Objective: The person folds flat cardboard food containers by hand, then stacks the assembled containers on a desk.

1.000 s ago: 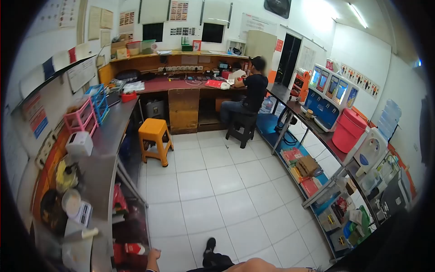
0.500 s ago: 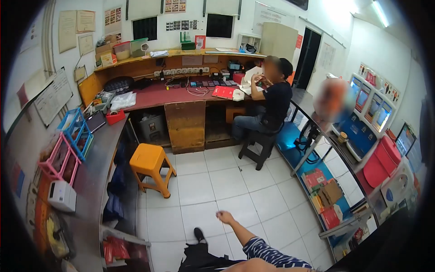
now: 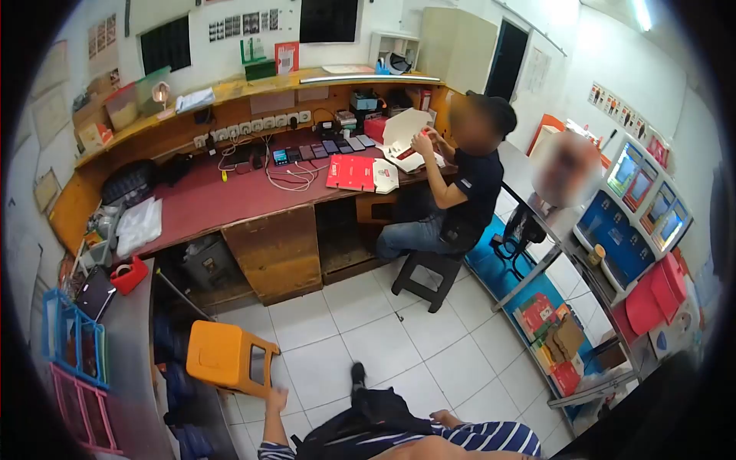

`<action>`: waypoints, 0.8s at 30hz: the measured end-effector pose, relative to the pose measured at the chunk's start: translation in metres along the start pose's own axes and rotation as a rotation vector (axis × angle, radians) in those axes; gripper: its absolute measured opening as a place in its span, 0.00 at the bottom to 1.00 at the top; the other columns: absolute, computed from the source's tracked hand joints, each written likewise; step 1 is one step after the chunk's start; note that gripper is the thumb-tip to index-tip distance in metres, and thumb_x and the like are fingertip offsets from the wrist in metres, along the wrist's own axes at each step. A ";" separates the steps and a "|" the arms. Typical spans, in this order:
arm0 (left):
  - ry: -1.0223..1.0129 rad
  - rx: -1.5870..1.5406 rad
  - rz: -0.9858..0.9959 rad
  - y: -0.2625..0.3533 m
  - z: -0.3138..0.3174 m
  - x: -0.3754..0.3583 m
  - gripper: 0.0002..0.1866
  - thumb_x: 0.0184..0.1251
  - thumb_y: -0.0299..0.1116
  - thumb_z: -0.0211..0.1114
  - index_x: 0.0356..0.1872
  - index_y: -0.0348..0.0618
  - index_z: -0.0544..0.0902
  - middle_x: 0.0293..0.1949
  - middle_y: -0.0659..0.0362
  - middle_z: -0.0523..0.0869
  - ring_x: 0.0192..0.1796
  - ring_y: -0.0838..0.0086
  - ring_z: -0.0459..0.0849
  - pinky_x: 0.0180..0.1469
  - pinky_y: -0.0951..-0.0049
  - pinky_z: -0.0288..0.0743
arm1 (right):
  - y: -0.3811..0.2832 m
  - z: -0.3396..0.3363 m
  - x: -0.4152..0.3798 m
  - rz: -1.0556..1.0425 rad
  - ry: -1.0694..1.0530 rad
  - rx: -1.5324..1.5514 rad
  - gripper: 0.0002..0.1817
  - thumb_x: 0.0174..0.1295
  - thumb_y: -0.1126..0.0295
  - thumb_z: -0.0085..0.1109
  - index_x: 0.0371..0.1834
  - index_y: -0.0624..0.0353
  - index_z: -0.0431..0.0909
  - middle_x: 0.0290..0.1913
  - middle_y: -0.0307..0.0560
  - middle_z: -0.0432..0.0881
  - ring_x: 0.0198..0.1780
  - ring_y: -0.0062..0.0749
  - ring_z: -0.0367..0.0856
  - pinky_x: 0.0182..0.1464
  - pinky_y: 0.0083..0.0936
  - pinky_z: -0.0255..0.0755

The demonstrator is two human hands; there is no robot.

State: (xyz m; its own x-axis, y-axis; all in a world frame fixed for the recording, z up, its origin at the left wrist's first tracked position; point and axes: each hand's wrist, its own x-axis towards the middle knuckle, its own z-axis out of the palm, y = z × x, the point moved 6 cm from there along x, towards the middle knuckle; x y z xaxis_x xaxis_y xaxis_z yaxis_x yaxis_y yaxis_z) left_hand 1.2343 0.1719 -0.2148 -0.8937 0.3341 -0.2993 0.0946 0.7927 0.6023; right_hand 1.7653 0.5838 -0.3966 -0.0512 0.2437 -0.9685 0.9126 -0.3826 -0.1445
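My left hand [image 3: 277, 399] hangs low beside the front legs of an orange plastic stool [image 3: 228, 354]. Its fingers are loosely bent, a little apart, with nothing visible in them. Close to my body on the other side, my right hand [image 3: 444, 418] hangs over the tiled floor, fingers relaxed and holding nothing I can see. Dark clothing [image 3: 368, 414] covers my front, and one black shoe [image 3: 358, 376] shows ahead on the white tiles.
A person [image 3: 474, 172] on a black stool [image 3: 429, 277] handles a small item over an open box [image 3: 406, 138] at the red-topped desk [image 3: 253, 188]. Phones [image 3: 307, 152] and a red folded carton [image 3: 351, 172] lie there. Metal shelving [image 3: 529, 280] stands right; a metal counter [image 3: 138, 337] runs left.
My view has moved forward and turned, bringing the desk and orange stool nearer. My left hand has come into view; my right hand has swung back toward my body.
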 end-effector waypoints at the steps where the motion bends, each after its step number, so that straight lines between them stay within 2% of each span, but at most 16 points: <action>1: -0.050 -0.109 -0.029 0.062 -0.025 0.027 0.21 0.54 0.46 0.56 0.39 0.36 0.77 0.36 0.45 0.80 0.42 0.54 0.78 0.45 0.61 0.70 | -0.047 -0.008 -0.028 -0.021 0.048 -0.055 0.17 0.60 0.56 0.40 0.47 0.49 0.71 0.38 0.43 0.79 0.32 0.34 0.77 0.33 0.38 0.70; 2: 0.006 -0.284 0.019 0.081 -0.018 0.063 0.21 0.54 0.46 0.57 0.40 0.37 0.77 0.36 0.46 0.81 0.41 0.55 0.79 0.44 0.62 0.71 | -0.136 0.007 -0.036 -0.043 0.092 -0.113 0.17 0.59 0.56 0.40 0.46 0.50 0.71 0.35 0.43 0.79 0.30 0.34 0.77 0.30 0.38 0.70; 3: 0.074 -0.468 0.061 0.114 -0.017 0.124 0.22 0.53 0.47 0.58 0.40 0.39 0.77 0.35 0.46 0.81 0.40 0.57 0.79 0.42 0.64 0.71 | -0.277 -0.013 -0.018 -0.556 0.341 -0.892 0.14 0.57 0.58 0.44 0.34 0.53 0.77 0.28 0.48 0.79 0.28 0.37 0.78 0.31 0.37 0.70; 5: -0.071 -0.256 0.059 0.127 -0.012 0.157 0.21 0.53 0.46 0.59 0.40 0.39 0.77 0.35 0.47 0.81 0.38 0.58 0.80 0.41 0.65 0.72 | -0.428 -0.016 -0.039 -0.537 0.410 -0.293 0.17 0.52 0.55 0.48 0.21 0.57 0.78 0.26 0.52 0.79 0.31 0.43 0.78 0.33 0.38 0.70; 6: -0.202 -0.050 0.099 0.133 -0.010 0.176 0.20 0.52 0.45 0.59 0.40 0.40 0.78 0.34 0.48 0.81 0.37 0.59 0.80 0.40 0.67 0.72 | -0.511 -0.009 -0.068 -0.672 0.350 -0.305 0.20 0.52 0.52 0.46 0.24 0.57 0.79 0.29 0.53 0.80 0.34 0.46 0.78 0.37 0.38 0.70; 7: -0.201 -0.049 0.092 0.125 -0.015 0.198 0.20 0.52 0.45 0.59 0.40 0.40 0.78 0.34 0.48 0.81 0.37 0.59 0.80 0.40 0.67 0.72 | -0.598 -0.002 -0.097 -0.905 0.502 -0.536 0.20 0.53 0.52 0.47 0.28 0.57 0.79 0.29 0.53 0.80 0.36 0.46 0.78 0.40 0.37 0.70; 8: -0.233 -0.100 0.016 0.103 -0.016 0.213 0.19 0.53 0.44 0.59 0.40 0.40 0.78 0.34 0.48 0.81 0.37 0.59 0.80 0.41 0.67 0.72 | -0.674 0.006 -0.131 -1.048 0.649 -0.521 0.18 0.53 0.53 0.49 0.32 0.56 0.80 0.32 0.53 0.79 0.39 0.47 0.77 0.42 0.36 0.70; 9: -0.269 -0.153 -0.065 0.088 -0.015 0.223 0.18 0.53 0.43 0.59 0.40 0.39 0.77 0.34 0.48 0.81 0.38 0.59 0.80 0.42 0.67 0.72 | -0.741 0.013 -0.157 -1.166 0.669 -0.499 0.16 0.48 0.56 0.54 0.30 0.57 0.77 0.31 0.52 0.79 0.36 0.44 0.77 0.38 0.34 0.70; 10: -0.128 -0.311 -0.229 0.078 -0.037 0.225 0.17 0.55 0.41 0.58 0.39 0.39 0.77 0.33 0.48 0.81 0.38 0.59 0.79 0.43 0.68 0.71 | -0.802 0.022 -0.188 -1.361 0.664 -0.448 0.14 0.47 0.59 0.57 0.30 0.57 0.77 0.31 0.52 0.79 0.36 0.45 0.77 0.39 0.34 0.71; 11: 0.050 -0.335 -0.189 0.055 -0.051 0.228 0.16 0.55 0.40 0.58 0.39 0.38 0.77 0.33 0.48 0.81 0.38 0.59 0.79 0.42 0.68 0.72 | -0.858 0.031 -0.212 -1.423 0.701 -0.474 0.11 0.45 0.64 0.60 0.31 0.57 0.77 0.33 0.51 0.78 0.37 0.44 0.77 0.41 0.34 0.71; 12: 0.231 -0.353 -0.139 0.035 -0.065 0.234 0.16 0.55 0.40 0.57 0.38 0.38 0.78 0.33 0.48 0.81 0.38 0.59 0.80 0.42 0.69 0.72 | -0.905 0.039 -0.236 -1.389 0.721 -0.563 0.12 0.43 0.67 0.62 0.33 0.56 0.77 0.38 0.49 0.76 0.43 0.43 0.75 0.45 0.33 0.70; 14: 0.142 -0.340 -0.368 0.023 -0.102 0.223 0.14 0.54 0.37 0.58 0.35 0.37 0.78 0.30 0.48 0.81 0.37 0.58 0.80 0.41 0.69 0.72 | -0.985 0.049 -0.257 -1.364 0.836 -0.761 0.20 0.42 0.67 0.64 0.42 0.51 0.73 0.49 0.45 0.69 0.53 0.42 0.67 0.49 0.34 0.68; 16: -0.025 -0.249 -0.379 -0.032 -0.105 0.247 0.11 0.51 0.35 0.60 0.32 0.37 0.79 0.28 0.47 0.81 0.37 0.58 0.80 0.42 0.69 0.72 | -1.049 0.050 -0.254 -1.244 0.972 -0.876 0.26 0.41 0.67 0.65 0.47 0.50 0.69 0.51 0.47 0.68 0.53 0.42 0.67 0.50 0.36 0.68; 20: 0.027 -0.196 -0.481 -0.068 -0.137 0.310 0.09 0.51 0.33 0.60 0.29 0.37 0.79 0.26 0.46 0.81 0.34 0.59 0.80 0.39 0.68 0.73 | -1.110 0.042 -0.235 -1.125 1.059 -1.146 0.28 0.36 0.64 0.68 0.45 0.50 0.70 0.49 0.46 0.70 0.50 0.39 0.71 0.48 0.36 0.68; 23: 0.128 -0.325 -0.129 -0.030 -0.201 0.399 0.09 0.52 0.32 0.60 0.31 0.36 0.78 0.27 0.53 0.82 0.28 0.66 0.80 0.34 0.67 0.73 | -1.139 0.032 -0.207 -1.075 0.878 -1.290 0.27 0.34 0.62 0.69 0.42 0.51 0.73 0.43 0.47 0.74 0.44 0.41 0.75 0.45 0.36 0.70; 24: 0.111 -0.322 -0.132 -0.012 -0.217 0.422 0.09 0.52 0.32 0.60 0.31 0.36 0.78 0.27 0.53 0.82 0.28 0.66 0.80 0.34 0.67 0.73 | -1.140 0.031 -0.207 -1.156 0.764 -1.311 0.24 0.34 0.63 0.68 0.40 0.53 0.74 0.40 0.47 0.75 0.41 0.42 0.76 0.44 0.35 0.70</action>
State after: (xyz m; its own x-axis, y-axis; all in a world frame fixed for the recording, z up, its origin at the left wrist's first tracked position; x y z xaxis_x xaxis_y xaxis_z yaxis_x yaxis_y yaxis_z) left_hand 0.7607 0.1928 -0.1875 -0.9327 0.1687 -0.3187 -0.1516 0.6184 0.7711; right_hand 0.7236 0.9419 -0.0372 -0.9429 0.2746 -0.1886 0.2769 0.9608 0.0148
